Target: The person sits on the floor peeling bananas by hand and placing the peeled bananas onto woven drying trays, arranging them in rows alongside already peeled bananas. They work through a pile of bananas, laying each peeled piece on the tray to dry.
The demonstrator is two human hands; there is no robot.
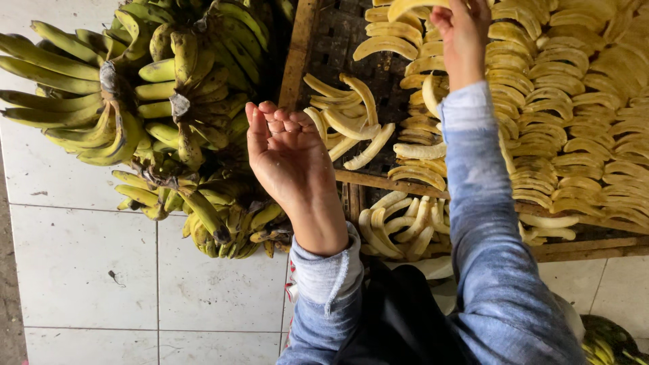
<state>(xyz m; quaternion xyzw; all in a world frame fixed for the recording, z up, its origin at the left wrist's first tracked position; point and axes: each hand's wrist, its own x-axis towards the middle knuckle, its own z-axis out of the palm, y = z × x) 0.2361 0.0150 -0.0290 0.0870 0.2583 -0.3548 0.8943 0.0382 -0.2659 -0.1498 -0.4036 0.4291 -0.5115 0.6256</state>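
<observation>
My left hand (pixel 287 155) is raised palm up with its fingers curled loosely and nothing in it, hovering between a heap of unpeeled bananas and a wooden rack. My right hand (pixel 463 34) reaches far forward over the rack and grips a peeled banana (pixel 405 7) at the top edge of the view. Several peeled pale-yellow bananas (pixel 351 125) lie loose on the rack just right of my left hand. Both arms wear blue-grey sleeves.
A big heap of green-yellow banana bunches (pixel 155 101) fills the left on a white tiled floor (pixel 81 270). The wooden rack (pixel 378 181) holds rows of peeled bananas (pixel 574 135). More peeled ones (pixel 402 226) lie below its frame.
</observation>
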